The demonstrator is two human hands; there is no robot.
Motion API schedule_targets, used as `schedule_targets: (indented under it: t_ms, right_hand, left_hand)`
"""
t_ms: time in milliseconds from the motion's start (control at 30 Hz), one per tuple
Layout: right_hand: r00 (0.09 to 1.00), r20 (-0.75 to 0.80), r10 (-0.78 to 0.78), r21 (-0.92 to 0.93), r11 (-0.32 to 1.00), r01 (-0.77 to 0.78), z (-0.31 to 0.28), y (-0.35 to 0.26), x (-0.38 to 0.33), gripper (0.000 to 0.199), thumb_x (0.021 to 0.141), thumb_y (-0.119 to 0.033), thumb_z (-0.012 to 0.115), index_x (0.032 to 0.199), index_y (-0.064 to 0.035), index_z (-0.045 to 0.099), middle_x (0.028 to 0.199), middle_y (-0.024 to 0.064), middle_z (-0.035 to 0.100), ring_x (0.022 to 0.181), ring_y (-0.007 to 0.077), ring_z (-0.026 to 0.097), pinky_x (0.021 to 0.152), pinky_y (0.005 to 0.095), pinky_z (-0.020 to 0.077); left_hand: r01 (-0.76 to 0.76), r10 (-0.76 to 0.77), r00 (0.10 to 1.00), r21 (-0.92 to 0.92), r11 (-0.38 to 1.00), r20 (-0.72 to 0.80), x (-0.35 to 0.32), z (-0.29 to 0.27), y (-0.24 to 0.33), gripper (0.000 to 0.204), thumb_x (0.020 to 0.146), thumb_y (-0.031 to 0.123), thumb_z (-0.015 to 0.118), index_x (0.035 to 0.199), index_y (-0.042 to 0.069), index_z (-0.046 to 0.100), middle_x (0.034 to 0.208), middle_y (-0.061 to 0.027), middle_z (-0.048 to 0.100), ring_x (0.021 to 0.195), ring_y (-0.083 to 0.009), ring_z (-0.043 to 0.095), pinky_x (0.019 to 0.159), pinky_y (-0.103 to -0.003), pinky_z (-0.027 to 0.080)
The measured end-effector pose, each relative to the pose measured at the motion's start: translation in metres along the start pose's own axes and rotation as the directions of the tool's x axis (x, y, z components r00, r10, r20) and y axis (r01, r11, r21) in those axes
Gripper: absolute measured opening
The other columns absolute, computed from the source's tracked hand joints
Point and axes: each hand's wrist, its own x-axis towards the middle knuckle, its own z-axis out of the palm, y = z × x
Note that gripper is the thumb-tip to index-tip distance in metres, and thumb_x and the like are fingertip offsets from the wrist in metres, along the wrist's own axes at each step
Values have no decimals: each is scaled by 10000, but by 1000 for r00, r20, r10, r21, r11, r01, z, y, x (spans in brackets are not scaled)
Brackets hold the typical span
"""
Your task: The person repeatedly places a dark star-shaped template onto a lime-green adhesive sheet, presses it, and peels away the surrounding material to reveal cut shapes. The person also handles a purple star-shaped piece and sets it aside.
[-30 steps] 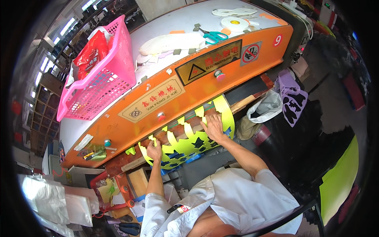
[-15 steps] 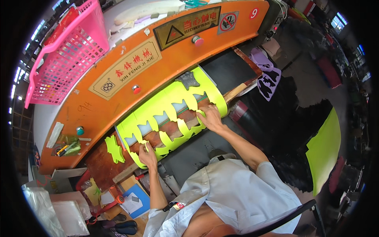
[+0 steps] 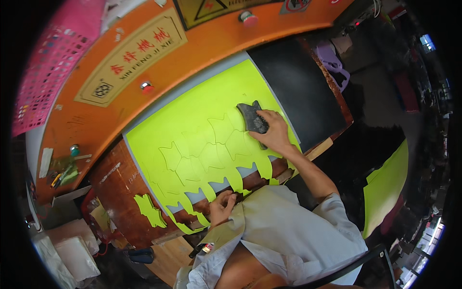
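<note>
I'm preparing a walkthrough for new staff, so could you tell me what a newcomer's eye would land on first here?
First, the bright lime-green sheet spread across the middle of the machine bed, its near edge cut into jagged points. The right hand presses a dark cutting die onto the sheet's right part, while the left hand rests at the near edge. Behind curves the orange machine panel.

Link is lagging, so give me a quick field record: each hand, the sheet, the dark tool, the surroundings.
right hand: right hand presses a dark cutting die flat onto the sheet
left hand: left hand at the sheet's jagged near edge, fingers curled on it
sheet: neon yellow-green sheet lies flat on the grey bed, with cut outlines across its middle and near part
machine: orange machine front above the sheet
scraps: yellow-green offcuts lower left
</note>
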Motion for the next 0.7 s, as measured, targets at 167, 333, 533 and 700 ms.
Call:
schedule_targets:
  t_ms: [167, 333, 533, 700]
  right_hand:
    - [890, 103, 444, 673, 628, -391, -37, 58, 6, 702, 746, -266, 943, 1295, 83, 681, 1124, 141, 727, 973, 169, 682, 898, 314, 551]
    - [864, -373, 337, -106, 910, -401, -57, 109, 6, 661, 781, -299, 898, 1306, 39, 679, 1246, 188, 701, 1071, 304, 689, 947, 384, 540]
    - [925, -376, -52, -392, 914, -107, -63, 105, -26, 484, 853, -266, 801, 1205, 43, 682, 1186, 221, 662, 1064, 400, 627, 954, 466, 506]
    - [817, 178, 549, 237, 782, -577, -56, 60, -86, 295, 968, -232, 756, 1076, 39, 711, 877, 73, 735, 795, 124, 666, 723, 289, 509]
  left_hand:
    - [36, -33, 997, -44, 998, 64, 9, -13, -13, 301, 1028, 220, 696, 1022, -80, 715, 817, -68, 742, 748, -102, 650, 692, -268, 509]
    - [11, -11, 1000, 100, 995, 4, 10, -6, 7, 363, 1046, 263, 674, 826, -26, 695, 663, -11, 647, 595, -66, 521, 542, -268, 391]
    - [-91, 92, 996, 77, 993, -6, 7, -3, 17, 439, 1050, 254, 672, 670, 48, 594, 592, 27, 581, 549, -26, 437, 507, -240, 307]
    - [45, -87, 979, 221, 974, 185, -12, -20, 31, 333, 1015, 229, 701, 748, 30, 697, 589, -1, 618, 512, -91, 506, 509, -281, 383]
